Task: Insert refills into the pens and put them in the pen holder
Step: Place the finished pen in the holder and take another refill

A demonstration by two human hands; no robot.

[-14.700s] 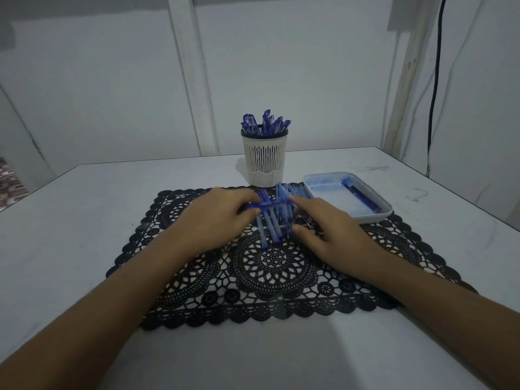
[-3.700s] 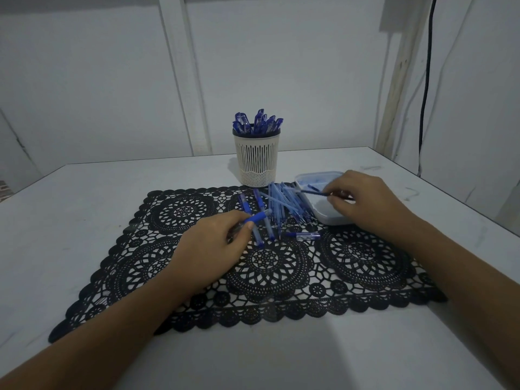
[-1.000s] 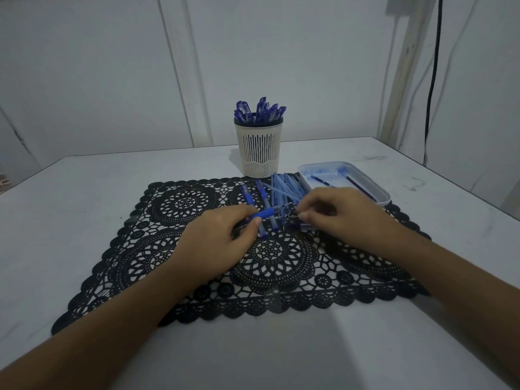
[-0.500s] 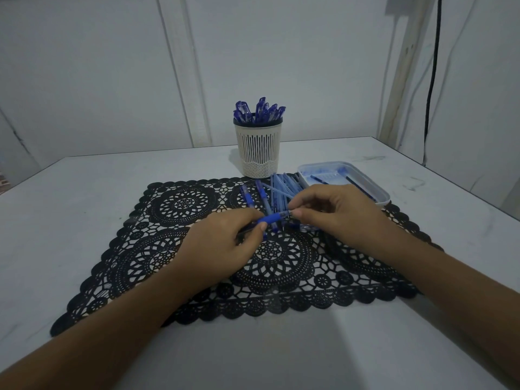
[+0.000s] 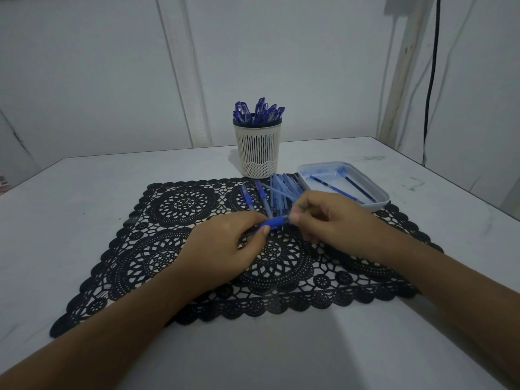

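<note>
The left hand (image 5: 222, 249) is gripping a blue pen (image 5: 274, 221) by its barrel while the right hand (image 5: 332, 220) is pinching its right end; the pen is lying crosswise between them over the lace mat (image 5: 174, 204), the pen holder (image 5: 257, 149) standing straight beyond, about equally near both.

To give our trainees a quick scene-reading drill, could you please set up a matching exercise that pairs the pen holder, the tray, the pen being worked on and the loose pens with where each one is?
Things
1. pen holder
2. tray
3. pen with blue grip
4. loose pens

Places
A. heaped on the black lace mat
B. held between the left hand and the right hand
C. at the mat's far right corner, with refills inside
D. upright at the middle of the mat's far edge

Pairs: 1-D, 2-C, 3-B, 4-A.
</note>
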